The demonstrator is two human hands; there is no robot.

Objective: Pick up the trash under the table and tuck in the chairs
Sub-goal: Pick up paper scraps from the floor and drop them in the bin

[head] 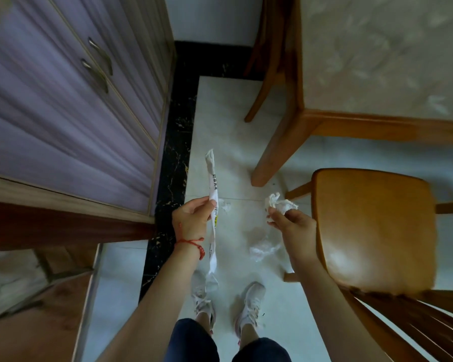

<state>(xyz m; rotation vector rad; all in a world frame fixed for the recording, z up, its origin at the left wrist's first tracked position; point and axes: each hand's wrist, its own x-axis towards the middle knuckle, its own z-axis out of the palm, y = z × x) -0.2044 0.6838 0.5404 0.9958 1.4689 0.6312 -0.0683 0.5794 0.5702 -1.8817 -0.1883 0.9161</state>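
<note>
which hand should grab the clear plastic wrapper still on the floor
Right, probably. The clear plastic wrapper lies on the floor just beside the right hand, which holds only a compact crumpled tissue. The left hand is farther off and pinches a long paper sleeve that dangles.

Cabinet at ten o'clock, table at two, chair at four, tissue on the floor between
</note>
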